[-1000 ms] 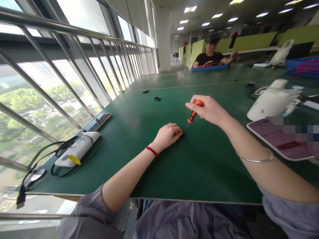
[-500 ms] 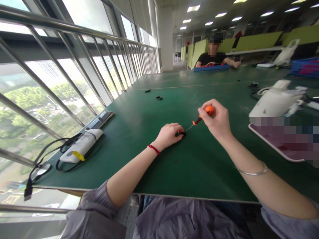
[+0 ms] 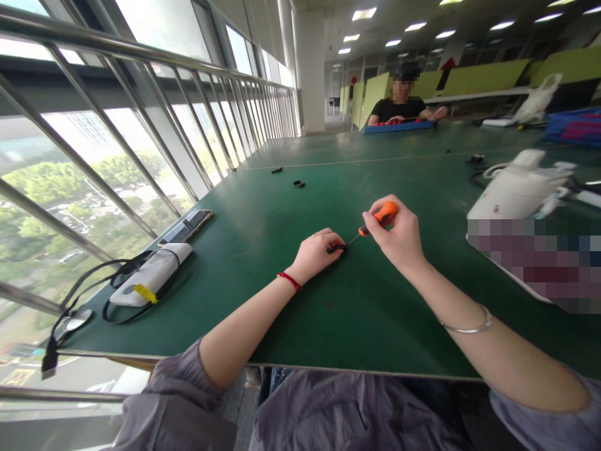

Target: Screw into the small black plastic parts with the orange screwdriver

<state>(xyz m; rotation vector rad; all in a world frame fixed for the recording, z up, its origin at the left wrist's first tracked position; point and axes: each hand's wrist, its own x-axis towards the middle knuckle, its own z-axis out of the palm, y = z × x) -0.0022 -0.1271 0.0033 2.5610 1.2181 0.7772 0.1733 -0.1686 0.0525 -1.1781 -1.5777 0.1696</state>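
On the green tabletop, my left hand (image 3: 318, 252) pinches a small black part (image 3: 337, 248) between thumb and fingers; its exact kind is too small to tell. My right hand (image 3: 398, 233) is closed around the handle of an orange and black screwdriver (image 3: 385, 215). The thin shaft slants down to the left, and its tip meets or nearly meets the right end of the black part. Farther back lie two more small black pieces, a curved one (image 3: 299, 184) and a straight one (image 3: 277, 170).
At left are a white power strip (image 3: 150, 275) with black cables and a flat dark device (image 3: 186, 227) beside the metal railing (image 3: 164, 67). A white bottle (image 3: 519, 188) stands at right. Across the table (image 3: 263, 219) sits a person (image 3: 399, 109) behind a blue tray (image 3: 399, 127).
My right hand has shifted a little left and down with the screwdriver. My left hand and the black part have moved only slightly. The person's arm across the table has moved slightly.
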